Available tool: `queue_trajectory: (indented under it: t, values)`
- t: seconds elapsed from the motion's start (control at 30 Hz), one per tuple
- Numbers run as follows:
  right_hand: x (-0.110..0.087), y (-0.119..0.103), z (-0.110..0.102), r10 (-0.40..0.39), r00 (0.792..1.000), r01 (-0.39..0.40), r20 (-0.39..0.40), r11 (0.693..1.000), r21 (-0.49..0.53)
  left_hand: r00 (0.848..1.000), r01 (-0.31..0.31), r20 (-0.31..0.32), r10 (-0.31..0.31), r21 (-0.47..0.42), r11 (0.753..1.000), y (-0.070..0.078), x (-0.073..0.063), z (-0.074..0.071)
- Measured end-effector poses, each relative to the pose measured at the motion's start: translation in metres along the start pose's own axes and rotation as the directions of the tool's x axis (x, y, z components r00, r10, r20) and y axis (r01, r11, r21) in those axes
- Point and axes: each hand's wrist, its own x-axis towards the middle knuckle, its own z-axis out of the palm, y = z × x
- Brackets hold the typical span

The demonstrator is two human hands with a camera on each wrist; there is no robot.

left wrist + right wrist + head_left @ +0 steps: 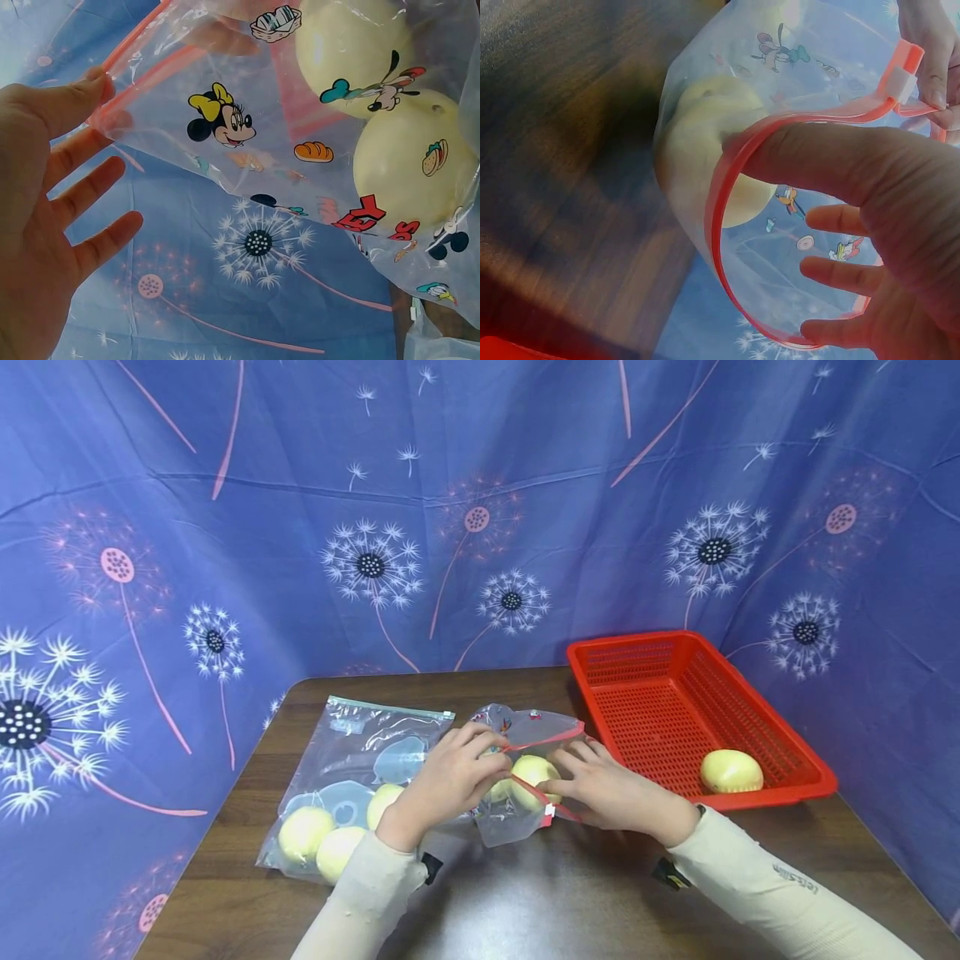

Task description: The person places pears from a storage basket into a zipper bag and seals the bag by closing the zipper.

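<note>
Plastic bag (285, 139), printed with small cartoon figures, is located near the middle of the table (225, 877), between the clear bag (337, 752) and the red basket (645, 718), with the table's far edge behind it. I expect the thin film to be soft, slippery and quick to crumple: light by itself, but weighted by the round yellow fruit (531, 777) inside. Hard pulling could stretch or tear it. I would take hold at the red zip rim (720, 202), probably the stiffest part, clear of the white slider (901, 84). My left hand (453, 777) pinches a rim corner between thumb and forefinger, other fingers spread. My right hand (615, 785) is spread at the gaping mouth, thumb crossing the rim. Fruit skins look smooth and firm. The basket, perforated and apparently rigid, carries one loose fruit (731, 772); the table shows dark wood grain.
</note>
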Motion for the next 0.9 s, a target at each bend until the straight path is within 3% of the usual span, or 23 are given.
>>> queue_trajectory:
  t: [0.2, 0.6, 0.9]
  values:
    - [-0.003, 0.000, -0.002, -0.021, 1.000, 0.021, 0.000, 1.000, 0.016, 1.000, 0.001, -0.026, -0.001, 0.004, 1.000, -0.001, 0.003, 0.000]
    - [-0.010, 0.002, -0.009, -0.080, 0.996, 0.084, -0.050, 0.993, 0.086, 0.999, 0.032, 0.007, -0.031, -0.011, 0.999, 0.003, 0.005, -0.001]
    - [-0.016, 0.003, -0.023, -0.074, 0.992, 0.087, -0.099, 0.987, 0.135, 0.998, 0.048, 0.029, -0.047, -0.003, 0.999, 0.003, 0.005, 0.002]
